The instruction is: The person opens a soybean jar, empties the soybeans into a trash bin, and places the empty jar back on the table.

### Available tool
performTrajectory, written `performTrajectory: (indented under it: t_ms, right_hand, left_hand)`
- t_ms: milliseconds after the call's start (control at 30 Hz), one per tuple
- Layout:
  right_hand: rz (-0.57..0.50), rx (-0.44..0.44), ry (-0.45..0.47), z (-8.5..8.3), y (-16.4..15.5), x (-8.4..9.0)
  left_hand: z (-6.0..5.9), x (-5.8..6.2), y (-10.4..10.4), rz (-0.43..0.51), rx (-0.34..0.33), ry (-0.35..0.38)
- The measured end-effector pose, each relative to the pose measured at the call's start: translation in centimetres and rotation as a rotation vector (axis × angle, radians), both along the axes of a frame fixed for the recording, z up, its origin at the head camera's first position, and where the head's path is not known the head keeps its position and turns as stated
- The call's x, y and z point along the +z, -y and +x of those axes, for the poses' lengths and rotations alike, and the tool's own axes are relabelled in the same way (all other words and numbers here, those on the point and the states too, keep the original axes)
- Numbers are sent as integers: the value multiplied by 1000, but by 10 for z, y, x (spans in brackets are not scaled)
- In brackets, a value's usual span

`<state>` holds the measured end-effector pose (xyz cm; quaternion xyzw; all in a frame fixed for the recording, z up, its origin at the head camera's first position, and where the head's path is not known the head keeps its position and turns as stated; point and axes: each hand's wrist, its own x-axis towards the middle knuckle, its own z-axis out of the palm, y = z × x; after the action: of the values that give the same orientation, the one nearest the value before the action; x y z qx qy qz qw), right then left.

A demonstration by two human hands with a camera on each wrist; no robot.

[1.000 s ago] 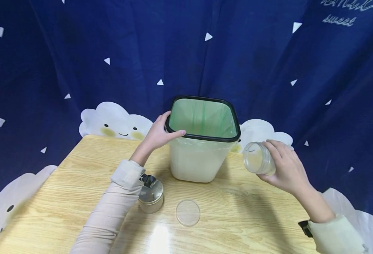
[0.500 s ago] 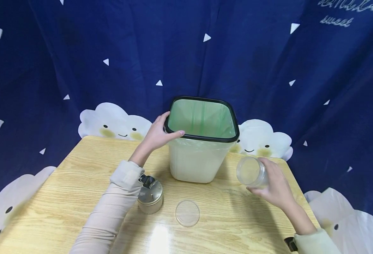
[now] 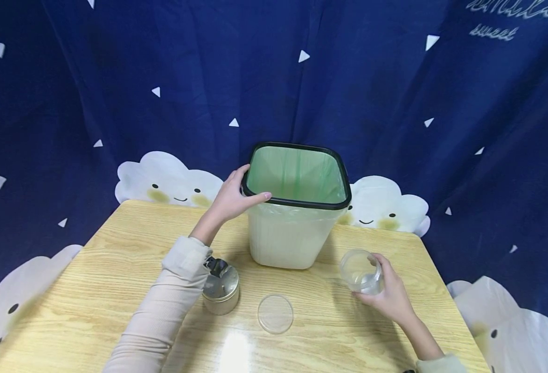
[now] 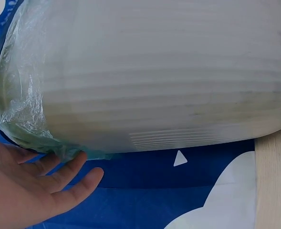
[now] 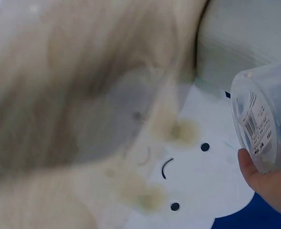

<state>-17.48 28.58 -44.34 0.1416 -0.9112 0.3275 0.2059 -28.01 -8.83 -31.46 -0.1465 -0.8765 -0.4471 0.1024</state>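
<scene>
My left hand (image 3: 230,198) grips the black rim of a white trash bin (image 3: 280,241), thumb over the front edge and fingers spread along the left side. In the left wrist view its fingers (image 4: 71,174) lie against the overhanging bag below the rim. A thin green bag (image 3: 297,173) lines the bin. To the right of the bin, my right hand (image 3: 389,296) holds a clear plastic jar (image 3: 355,267) without a lid, its mouth tilted up. A barcode label (image 5: 258,123) shows on the jar's base in the right wrist view. No contents are visible in the jar.
A clear round lid (image 3: 276,314) lies flat on the wooden table (image 3: 320,331). Left of it stands a silver metal tin (image 3: 221,298), partly covered by my left wrist strap. A dark blue curtain (image 3: 199,67) with white clouds hangs behind the table.
My right hand has brought the jar down and slightly left toward the table, turning its mouth upward. The left hand keeps its hold on the bin's rim.
</scene>
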Motion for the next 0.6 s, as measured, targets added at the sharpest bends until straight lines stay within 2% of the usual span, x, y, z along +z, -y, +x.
performTrajectory:
  t_ms: [300, 600]
  right_hand:
    - [-129, -8, 197, 8, 9, -22]
    - [-213, 34, 370, 14, 16, -41]
  left_hand:
    - [0, -1, 1, 5, -1, -7]
    - [-1, -2, 1, 4, -1, -5]
